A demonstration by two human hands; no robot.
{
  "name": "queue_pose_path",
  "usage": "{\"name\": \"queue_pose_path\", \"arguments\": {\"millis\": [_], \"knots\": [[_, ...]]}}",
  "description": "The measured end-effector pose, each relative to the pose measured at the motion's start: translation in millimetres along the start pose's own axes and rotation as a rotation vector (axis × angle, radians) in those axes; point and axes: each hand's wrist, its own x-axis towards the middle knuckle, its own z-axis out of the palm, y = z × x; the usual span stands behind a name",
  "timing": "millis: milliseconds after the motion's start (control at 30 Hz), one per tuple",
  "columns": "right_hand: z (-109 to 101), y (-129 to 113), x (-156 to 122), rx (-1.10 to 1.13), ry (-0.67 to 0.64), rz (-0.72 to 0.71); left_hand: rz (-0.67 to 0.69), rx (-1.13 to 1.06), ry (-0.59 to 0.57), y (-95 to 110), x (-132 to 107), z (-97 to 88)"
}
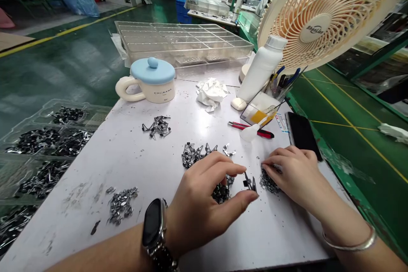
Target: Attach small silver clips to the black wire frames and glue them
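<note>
Between the thumb and index finger of my left hand (207, 195) is a small black-and-silver metal clip (250, 182), held above the table. Behind and below that hand lies a pile of similar clips (191, 154), partly hidden by it. My right hand (295, 174) reaches with bent fingertips into a heap of tiny dark metal parts (269, 179) at the right; whether it pinches one I cannot see. Farther left on the white table sit a small group of clips (157, 127) and a heap of small silver pieces (123, 205).
Clear trays of black parts (44, 140) stand at the left. Along the back are a lidded mug (159, 90), crumpled tissue (211, 92), a white bottle (261, 68), a large fan (318, 21) and a compartment box (185, 44). A red cutter (264, 133) and phone (302, 136) lie right.
</note>
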Motion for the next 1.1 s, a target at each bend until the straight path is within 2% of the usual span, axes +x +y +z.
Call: {"name": "queue_pose_path", "arguments": {"millis": [133,400,667,1100], "knots": [[1.1,1.0,1.1,-0.003,-0.023,0.004,0.013,-0.001,-0.007,0.1,-0.6,0.8],[1.4,23.6,3.8,0.04,-0.07,-0.066,0.002,-0.001,0.002,1.1,0.8,-1.3],[1.8,16.8,0.9,0.021,-0.016,-0.14,0.012,0.002,0.007,-0.8,0.4,1.6],[3.0,15.5,-2.2,0.118,0.022,-0.151,0.03,0.009,0.006,-0.3,1.1,0.8]]}}
